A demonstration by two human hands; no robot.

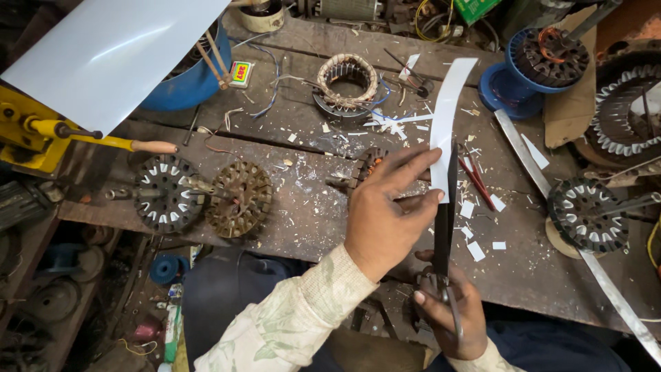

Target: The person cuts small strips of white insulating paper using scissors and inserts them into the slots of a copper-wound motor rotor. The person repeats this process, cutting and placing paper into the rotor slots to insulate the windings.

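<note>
Over workbench (pixel 289 207) | left hand (pixel 382 217) grip pinches paper strip (pixel 446 117) | right hand (pixel 451 313) grip closed around scissors (pixel 444 227)

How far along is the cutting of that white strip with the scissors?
Done: several small white cut pieces already lie on the wooden bench, so earlier cuts look made. In hand: the left hand holds the long white strip upright while the right hand works the scissors, blades at its lower end. Left: most of the strip remains uncut.
</note>
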